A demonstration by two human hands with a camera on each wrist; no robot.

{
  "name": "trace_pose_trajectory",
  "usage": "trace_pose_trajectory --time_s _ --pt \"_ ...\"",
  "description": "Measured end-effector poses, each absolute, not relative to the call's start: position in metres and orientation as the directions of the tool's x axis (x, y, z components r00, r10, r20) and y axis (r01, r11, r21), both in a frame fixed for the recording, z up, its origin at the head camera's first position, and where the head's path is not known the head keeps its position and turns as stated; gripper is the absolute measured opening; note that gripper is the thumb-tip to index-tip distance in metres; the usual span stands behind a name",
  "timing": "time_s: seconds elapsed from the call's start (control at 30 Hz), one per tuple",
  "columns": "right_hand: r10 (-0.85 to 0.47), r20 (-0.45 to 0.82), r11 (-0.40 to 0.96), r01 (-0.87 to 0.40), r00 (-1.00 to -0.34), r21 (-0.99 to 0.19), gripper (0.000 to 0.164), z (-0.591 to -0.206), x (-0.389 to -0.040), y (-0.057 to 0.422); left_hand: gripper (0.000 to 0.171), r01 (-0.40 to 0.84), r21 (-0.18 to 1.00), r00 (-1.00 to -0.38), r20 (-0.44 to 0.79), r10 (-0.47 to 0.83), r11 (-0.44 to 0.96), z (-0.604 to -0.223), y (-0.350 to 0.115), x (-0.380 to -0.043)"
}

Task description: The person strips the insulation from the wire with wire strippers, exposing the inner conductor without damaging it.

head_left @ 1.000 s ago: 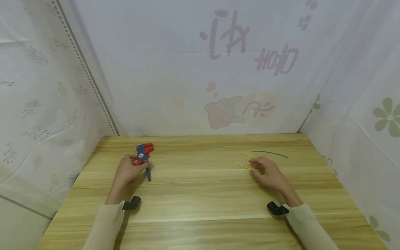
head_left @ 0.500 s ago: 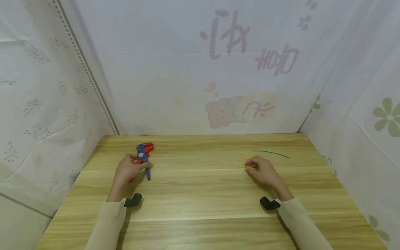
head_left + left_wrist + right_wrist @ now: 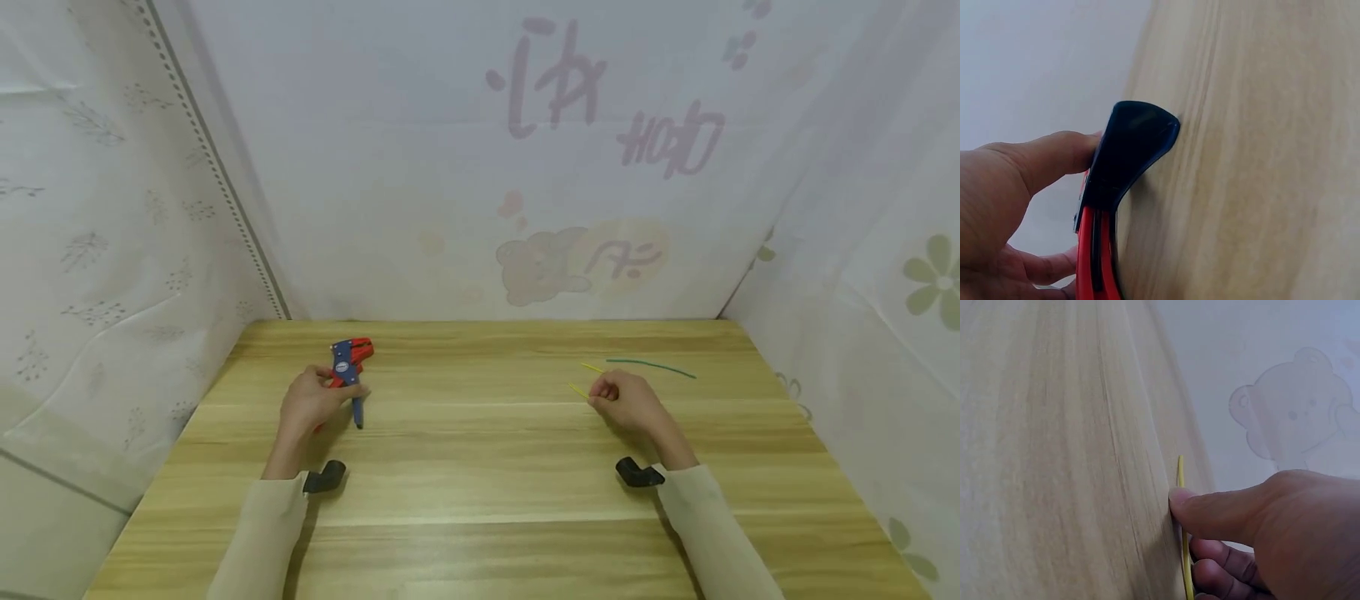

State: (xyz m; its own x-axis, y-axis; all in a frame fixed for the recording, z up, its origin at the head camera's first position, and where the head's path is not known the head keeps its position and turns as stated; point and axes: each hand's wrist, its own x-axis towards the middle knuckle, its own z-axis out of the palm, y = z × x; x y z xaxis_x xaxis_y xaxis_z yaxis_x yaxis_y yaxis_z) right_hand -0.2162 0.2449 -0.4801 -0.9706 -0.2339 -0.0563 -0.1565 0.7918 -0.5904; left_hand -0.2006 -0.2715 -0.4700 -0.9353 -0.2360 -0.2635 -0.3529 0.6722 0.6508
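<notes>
Head view: toward the tabletop's [image 3: 465, 475] left edge, the left hand [image 3: 308, 403] gripped a wire stripper [image 3: 342, 360]; toward its right, the right hand [image 3: 630, 404] seemingly pinched a yellow wire [image 3: 1187, 565], a pick-up, I judged, needing a lift.

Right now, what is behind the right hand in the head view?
Poking out past the right hand are ends of the far yellow wire and near yellow wire, the latter pinched. Their remaining lengths are covered there. The green wire lies beyond, uncovered.
</notes>
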Motion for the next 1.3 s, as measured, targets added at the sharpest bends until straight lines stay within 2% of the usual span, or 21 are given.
trace_pose_trajectory --time_s 0.33,0.4,0.57,0.67,0.97,1.3 --pt "-0.247 -0.013 0.801 -0.197 -0.969 -0.565 0.006 -0.484 -0.209 0.247 0.089 -0.355 0.642 -0.935 -0.263 -0.239 0.679 -0.468 -0.263 -0.199" --pt "-0.255 -0.008 0.801 -0.207 -0.967 -0.561 0.006 -0.484 -0.209 0.247 0.082 -0.358 0.634 -0.934 -0.252 -0.254 0.686 -0.467 -0.261 -0.199" --pt "-0.265 -0.01 0.801 -0.215 -0.964 -0.559 0.006 -0.482 -0.211 0.247 0.053 -0.38 0.627 -0.925 -0.248 -0.287 0.681 -0.466 -0.258 -0.199" --pt "-0.267 -0.013 0.801 -0.214 -0.964 -0.559 0.005 -0.481 -0.212 0.247 0.045 -0.381 0.642 -0.925 -0.255 -0.283 0.665 -0.464 -0.257 -0.199" --pt "-0.291 -0.023 0.793 -0.228 -0.956 -0.565 0.005 -0.481 -0.215 0.245 0.042 -0.398 0.651 -0.917 -0.284 -0.279 0.646 -0.467 -0.261 -0.196" --pt "-0.304 -0.027 0.793 -0.237 -0.952 -0.562 0.005 -0.48 -0.217 0.245 0.054 -0.345 0.683 -0.938 -0.23 -0.259 0.644 -0.468 -0.256 -0.195"
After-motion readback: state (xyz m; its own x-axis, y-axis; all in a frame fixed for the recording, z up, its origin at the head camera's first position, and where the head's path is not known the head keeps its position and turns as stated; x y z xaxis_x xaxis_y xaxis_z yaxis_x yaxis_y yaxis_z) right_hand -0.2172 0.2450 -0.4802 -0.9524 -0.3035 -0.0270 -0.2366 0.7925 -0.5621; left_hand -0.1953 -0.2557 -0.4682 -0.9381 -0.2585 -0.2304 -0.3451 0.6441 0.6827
